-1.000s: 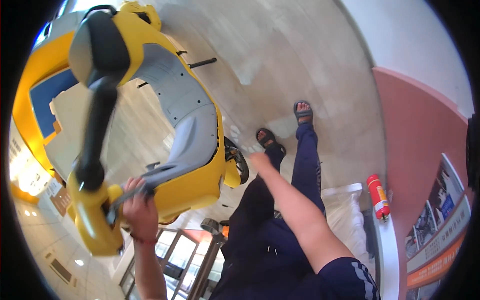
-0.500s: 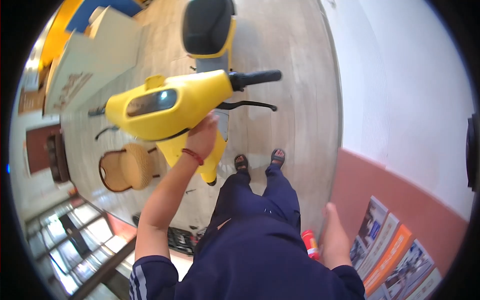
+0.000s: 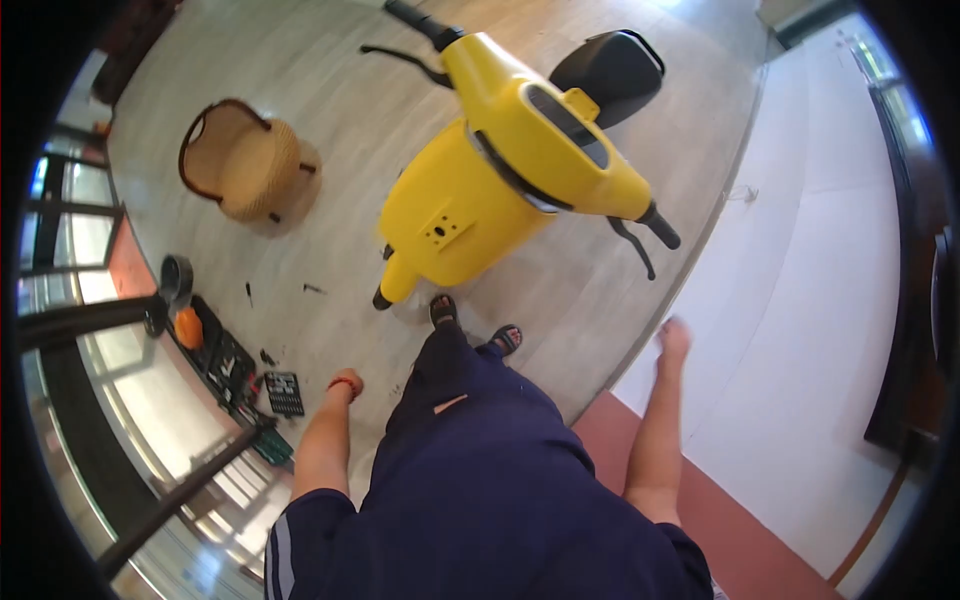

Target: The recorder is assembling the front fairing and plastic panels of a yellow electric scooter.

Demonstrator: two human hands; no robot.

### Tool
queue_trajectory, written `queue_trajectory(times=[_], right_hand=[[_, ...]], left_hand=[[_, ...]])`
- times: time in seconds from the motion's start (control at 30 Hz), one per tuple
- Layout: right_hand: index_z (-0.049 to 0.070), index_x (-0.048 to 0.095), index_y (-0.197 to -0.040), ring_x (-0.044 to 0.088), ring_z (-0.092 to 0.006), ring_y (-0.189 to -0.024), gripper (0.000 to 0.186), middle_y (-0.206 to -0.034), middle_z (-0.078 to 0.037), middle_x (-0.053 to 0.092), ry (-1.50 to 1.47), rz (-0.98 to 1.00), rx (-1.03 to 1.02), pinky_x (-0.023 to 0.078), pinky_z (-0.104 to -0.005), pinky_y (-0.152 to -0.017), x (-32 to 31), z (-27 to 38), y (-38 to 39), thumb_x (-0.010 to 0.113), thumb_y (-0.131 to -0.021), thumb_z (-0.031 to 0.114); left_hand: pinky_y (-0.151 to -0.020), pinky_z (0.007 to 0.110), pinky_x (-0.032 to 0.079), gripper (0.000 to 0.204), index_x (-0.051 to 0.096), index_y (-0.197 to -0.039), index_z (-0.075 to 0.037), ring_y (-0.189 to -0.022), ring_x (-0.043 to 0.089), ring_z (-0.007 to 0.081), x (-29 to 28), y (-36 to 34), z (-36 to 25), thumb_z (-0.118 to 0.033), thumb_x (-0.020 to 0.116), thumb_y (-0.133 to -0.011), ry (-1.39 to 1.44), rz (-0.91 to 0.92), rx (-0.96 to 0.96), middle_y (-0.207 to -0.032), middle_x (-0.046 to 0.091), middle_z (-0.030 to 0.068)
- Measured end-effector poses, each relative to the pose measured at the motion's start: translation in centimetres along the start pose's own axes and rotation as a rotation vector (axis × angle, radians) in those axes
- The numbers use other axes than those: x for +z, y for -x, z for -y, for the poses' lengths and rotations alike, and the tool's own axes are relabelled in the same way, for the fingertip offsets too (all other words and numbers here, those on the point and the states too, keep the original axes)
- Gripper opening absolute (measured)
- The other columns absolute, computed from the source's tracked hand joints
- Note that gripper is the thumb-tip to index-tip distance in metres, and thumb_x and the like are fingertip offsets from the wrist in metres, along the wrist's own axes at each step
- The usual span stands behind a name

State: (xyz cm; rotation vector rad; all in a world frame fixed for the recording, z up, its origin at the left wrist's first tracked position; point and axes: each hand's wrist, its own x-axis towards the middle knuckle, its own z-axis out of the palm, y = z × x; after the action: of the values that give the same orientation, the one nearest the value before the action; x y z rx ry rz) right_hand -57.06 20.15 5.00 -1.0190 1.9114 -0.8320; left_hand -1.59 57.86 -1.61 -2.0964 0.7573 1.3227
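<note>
Just ahead of me stands a yellow scooter (image 3: 460,210), its front turned toward my feet. The black brake levers and grips stick out from its yellow handlebar cover (image 3: 560,150). My left hand (image 3: 348,382), with a red band at the wrist, hangs low at my side, apart from the scooter. Its fingers are mostly hidden by the angle. Out to the right, my right hand (image 3: 675,338) is raised in front of the white wall, smeared by motion. I see nothing held in either hand, and neither touches anything visible.
A woven chair (image 3: 245,160) stands on the floor at left. Below it lie an open black tool case (image 3: 225,360), a tray of small bits (image 3: 284,393) and a few loose tools (image 3: 314,289). A white wall (image 3: 760,350) with a reddish lower band runs along the right.
My left hand has come off the scooter's front and dropped to my side. The view has turned, so the scooter now shows its front. My right hand has moved up and forward.
</note>
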Motion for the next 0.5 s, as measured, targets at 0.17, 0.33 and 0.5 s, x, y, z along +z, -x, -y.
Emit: queue_trajectory(times=[0.17,0.33,0.5], right_hand=[[-0.002,0.056,-0.102,0.053,-0.0119,-0.071,0.028,-0.083,-0.007,0.059,0.124,-0.067,-0.545,0.044,-0.0238,-0.065,2.1,17.2,-2.6,0.048,-0.083,0.017],[-0.002,0.056,-0.106,0.053,-0.0207,-0.100,0.034,-0.106,-0.014,0.058,0.440,0.115,-0.546,0.038,-0.0290,-0.087,8.1,22.7,-0.6,0.047,-0.084,0.023],[-0.002,0.056,-0.106,0.055,-0.0215,-0.095,0.037,-0.102,-0.014,0.059,0.603,0.237,-0.499,0.040,-0.0294,-0.084,10.6,21.4,-1.4,0.049,-0.083,0.026]], left_hand=[[-0.082,0.038,0.045,0.031,0.060,-0.101,-0.003,-0.096,0.056,0.0323,4.9,2.0,6.5,-0.016,0.042,-0.080,0.464,-0.139,-0.163,-0.103,0.058,0.0180],[-0.083,0.037,0.043,0.032,0.059,-0.104,-0.007,-0.098,0.054,0.0316,7.0,2.1,3.9,-0.022,0.043,-0.080,0.723,-0.136,-0.002,-0.105,0.057,0.0169],[-0.085,0.036,0.042,0.033,0.060,-0.102,-0.007,-0.098,0.054,0.0303,9.2,1.2,1.2,-0.024,0.045,-0.079,0.782,-0.202,0.166,-0.103,0.058,0.0161]])
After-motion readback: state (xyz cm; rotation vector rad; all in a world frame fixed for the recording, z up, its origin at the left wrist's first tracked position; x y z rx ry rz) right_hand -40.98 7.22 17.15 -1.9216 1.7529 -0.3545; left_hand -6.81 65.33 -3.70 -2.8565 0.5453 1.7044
